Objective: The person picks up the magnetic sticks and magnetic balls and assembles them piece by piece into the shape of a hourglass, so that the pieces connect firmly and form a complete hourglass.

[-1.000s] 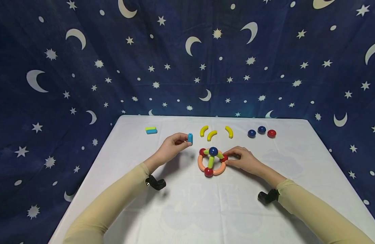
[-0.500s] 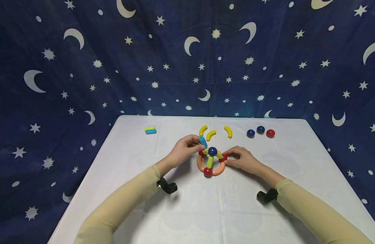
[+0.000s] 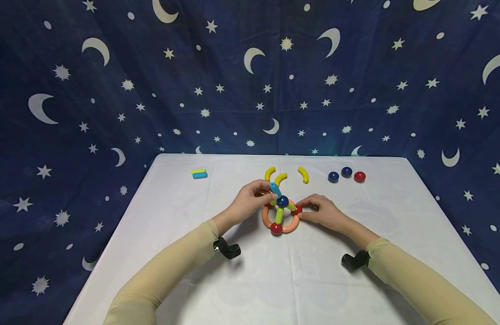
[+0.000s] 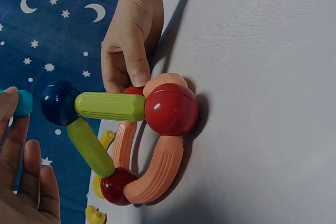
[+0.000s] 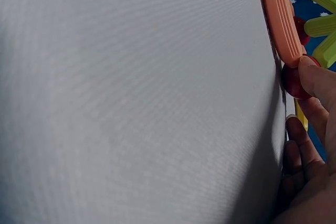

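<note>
In the head view my left hand [image 3: 250, 201] pinches a blue stick [image 3: 275, 189], tilted, at the top of a small frame. The left wrist view shows a narrow gap between this stick [image 4: 23, 103] and the frame's dark blue ball [image 4: 60, 103]. Lime green sticks [image 3: 279, 215] run from that ball down to red balls [image 3: 276, 229], which curved orange sticks [image 3: 291, 225] link into a ring on the table. My right hand [image 3: 324, 214] grips the ring's right red ball [image 5: 295, 81] between thumb and fingers. The left hand partly covers the far-left red ball.
Behind the frame lie several curved yellow sticks [image 3: 303, 175]. Two dark blue balls [image 3: 333, 177] and a red ball [image 3: 359, 176] sit at the back right. A lime stick [image 3: 198, 171] and a blue stick [image 3: 200, 175] lie at the back left of the white-covered table [image 3: 233, 289].
My left hand has moved right with the blue stick, from beside the frame to its top ball, and the stick has tipped from upright to slanted. The right hand keeps its grip.
</note>
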Motion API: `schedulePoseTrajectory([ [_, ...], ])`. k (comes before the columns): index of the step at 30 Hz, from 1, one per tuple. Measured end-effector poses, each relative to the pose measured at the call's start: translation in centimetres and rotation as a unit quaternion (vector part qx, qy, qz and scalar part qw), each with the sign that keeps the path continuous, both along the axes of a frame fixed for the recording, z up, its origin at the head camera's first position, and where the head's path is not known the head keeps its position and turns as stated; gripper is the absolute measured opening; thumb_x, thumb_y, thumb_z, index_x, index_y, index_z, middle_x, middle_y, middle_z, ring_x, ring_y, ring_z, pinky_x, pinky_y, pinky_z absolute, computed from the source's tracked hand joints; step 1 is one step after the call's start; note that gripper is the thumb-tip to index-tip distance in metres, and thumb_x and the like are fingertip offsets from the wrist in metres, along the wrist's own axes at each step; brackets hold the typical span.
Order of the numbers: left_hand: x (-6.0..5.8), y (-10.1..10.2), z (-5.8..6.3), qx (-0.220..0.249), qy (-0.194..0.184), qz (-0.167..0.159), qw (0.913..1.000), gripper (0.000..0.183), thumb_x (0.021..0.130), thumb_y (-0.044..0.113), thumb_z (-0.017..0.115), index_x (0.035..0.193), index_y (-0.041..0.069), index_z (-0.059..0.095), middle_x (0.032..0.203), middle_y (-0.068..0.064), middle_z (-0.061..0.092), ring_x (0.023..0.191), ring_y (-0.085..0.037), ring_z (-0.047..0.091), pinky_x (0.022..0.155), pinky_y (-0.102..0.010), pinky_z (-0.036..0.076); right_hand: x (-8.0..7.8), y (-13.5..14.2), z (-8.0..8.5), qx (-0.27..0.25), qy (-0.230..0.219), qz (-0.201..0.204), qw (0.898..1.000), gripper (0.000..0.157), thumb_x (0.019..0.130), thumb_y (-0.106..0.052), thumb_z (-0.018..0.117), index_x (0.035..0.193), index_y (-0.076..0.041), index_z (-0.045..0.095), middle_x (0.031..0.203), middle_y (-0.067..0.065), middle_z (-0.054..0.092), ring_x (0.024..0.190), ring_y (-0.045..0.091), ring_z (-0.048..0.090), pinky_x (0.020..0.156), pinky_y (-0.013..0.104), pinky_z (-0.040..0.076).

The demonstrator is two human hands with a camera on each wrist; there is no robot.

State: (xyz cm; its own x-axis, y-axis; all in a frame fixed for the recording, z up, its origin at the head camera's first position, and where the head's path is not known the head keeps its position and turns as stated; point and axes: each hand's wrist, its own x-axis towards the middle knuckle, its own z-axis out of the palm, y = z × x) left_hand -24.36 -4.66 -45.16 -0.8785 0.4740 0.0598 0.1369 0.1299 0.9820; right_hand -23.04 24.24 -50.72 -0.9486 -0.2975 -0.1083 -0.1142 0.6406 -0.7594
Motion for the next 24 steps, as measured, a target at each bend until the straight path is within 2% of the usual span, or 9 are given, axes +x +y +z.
schedulePoseTrajectory([
  [3,-0.03,0.15,-0.06,0.006,-0.004,0.001,1.0,0.026,0.096,0.021,0.075,0.117,0.008,0.067,0.11,-0.005,0.069,0.097,-0.024,0.064,0.091,-0.054,0.053,-0.02,0.02,0.03,-0.003,0.0,0.002,1.0,0.048,0.087,-0.049,0.08,0.124,-0.019,0.073,0.12,-0.001,0.064,0.119,0.024,0.05,0.102,0.049,0.038],
  [5,-0.03,0.25,-0.12,0.009,-0.007,-0.001,0.9999,0.025,0.096,0.021,0.075,0.117,0.008,0.067,0.11,-0.005,0.069,0.099,-0.03,0.064,0.092,-0.057,0.052,-0.05,0.04,0.02,-0.004,-0.001,0.002,1.0,0.047,0.087,-0.048,0.08,0.123,-0.019,0.073,0.12,-0.001,0.064,0.119,0.024,0.05,0.102,0.05,0.037],
  [8,-0.03,0.39,-0.3,0.007,-0.006,-0.008,0.9999,0.025,0.096,0.02,0.074,0.117,0.008,0.067,0.109,-0.006,0.069,0.103,-0.041,0.063,0.092,-0.059,0.051,-0.07,0.03,0.02,-0.004,-0.001,0.002,1.0,0.046,0.087,-0.047,0.08,0.123,-0.019,0.073,0.119,-0.001,0.064,0.119,0.024,0.05,0.103,0.05,0.037],
  [11,0.01,0.46,-0.48,0.005,-0.004,-0.014,0.9999,0.024,0.097,0.019,0.074,0.117,0.007,0.067,0.109,-0.008,0.069,0.106,-0.046,0.062,0.092,-0.058,0.051,-0.07,0.01,0.02,-0.001,0.005,0.004,1.0,0.045,0.088,-0.046,0.08,0.123,-0.019,0.073,0.119,-0.001,0.065,0.118,0.024,0.051,0.101,0.049,0.038],
  [17,0.15,0.53,-0.57,0.003,-0.003,-0.008,1.0,0.024,0.097,0.018,0.073,0.117,0.007,0.067,0.108,-0.008,0.069,0.105,-0.045,0.063,0.091,-0.057,0.051,-0.01,0.04,0.15,-0.003,0.013,0.007,1.0,0.044,0.088,-0.045,0.08,0.122,-0.018,0.074,0.118,0.0,0.065,0.116,0.024,0.052,0.099,0.048,0.039],
  [24,0.2,0.48,-0.57,-0.001,0.0,-0.005,1.0,0.024,0.097,0.019,0.073,0.117,0.008,0.067,0.109,-0.006,0.069,0.1,-0.034,0.066,0.09,-0.053,0.053,0.0,0.06,0.14,0.0,0.009,0.008,1.0,0.044,0.089,-0.045,0.079,0.123,-0.018,0.073,0.119,0.0,0.064,0.115,0.024,0.052,0.098,0.047,0.04],
])
